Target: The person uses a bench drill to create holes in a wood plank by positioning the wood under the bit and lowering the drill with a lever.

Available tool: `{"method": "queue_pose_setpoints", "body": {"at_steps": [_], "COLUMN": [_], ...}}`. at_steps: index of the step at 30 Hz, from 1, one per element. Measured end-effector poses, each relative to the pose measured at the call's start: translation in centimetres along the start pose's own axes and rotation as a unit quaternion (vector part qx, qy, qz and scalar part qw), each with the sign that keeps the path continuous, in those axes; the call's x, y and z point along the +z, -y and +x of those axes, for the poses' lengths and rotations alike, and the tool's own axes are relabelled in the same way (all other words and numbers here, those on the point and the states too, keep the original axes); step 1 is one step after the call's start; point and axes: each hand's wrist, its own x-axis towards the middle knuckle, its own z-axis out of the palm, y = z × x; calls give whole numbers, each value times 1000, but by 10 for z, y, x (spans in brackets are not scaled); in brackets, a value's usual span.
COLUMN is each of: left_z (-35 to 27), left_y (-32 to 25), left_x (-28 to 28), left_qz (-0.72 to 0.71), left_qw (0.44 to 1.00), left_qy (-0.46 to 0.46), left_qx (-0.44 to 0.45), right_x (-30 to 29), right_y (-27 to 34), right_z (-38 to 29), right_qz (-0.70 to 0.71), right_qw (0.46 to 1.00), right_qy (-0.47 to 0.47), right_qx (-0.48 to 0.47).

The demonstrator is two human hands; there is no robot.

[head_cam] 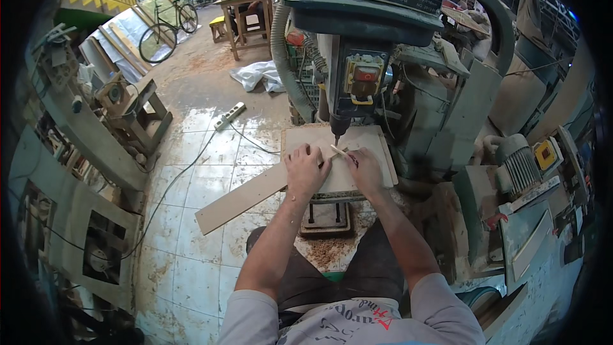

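A Wipro bench drill [364,14] stands before me, its chuck [340,125] and bit pointing down over a board-topped drill table [373,141]. My left hand [305,167] lies with bent fingers on the far end of a long flat wooden board [244,196], which juts off the table to the lower left. Just under the bit, my right hand [364,170] grips a small pale wooden strip [339,150]. Whether the bit touches the wood is too small to tell. My fingers hide part of the board's upper end.
A power strip [230,116] and its cable lie on the tiled floor at left. Sawdust [328,250] covers the floor below the drill table. An electric motor [519,160] stands at right. Farther back, a person sits behind a wooden table [246,0], near a bicycle [167,28].
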Motion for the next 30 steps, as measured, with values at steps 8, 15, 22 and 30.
{"method": "queue_pose_setpoints", "body": {"at_steps": [8, 15, 22, 30], "left_z": [-1, 0, 0, -1], "left_y": [1, -1, 0, 1], "left_x": [6, 3, 4, 3], "left_qz": [-6, -12, -1, -13], "left_qw": [1000, 1000, 1000, 1000], "left_qy": [-22, -13, -19, -1], "left_qx": [1, 0, 13, 3], "right_x": [2, 1, 0, -43], "right_y": [-11, -4, -8, -71], "right_z": [-6, -4, -9, -25], "right_qz": [4, 34, 2, 51], "right_qw": [998, 999, 996, 969], "right_qy": [-32, -13, -75, -140], "right_qx": [49, -12, 43, 198]}}
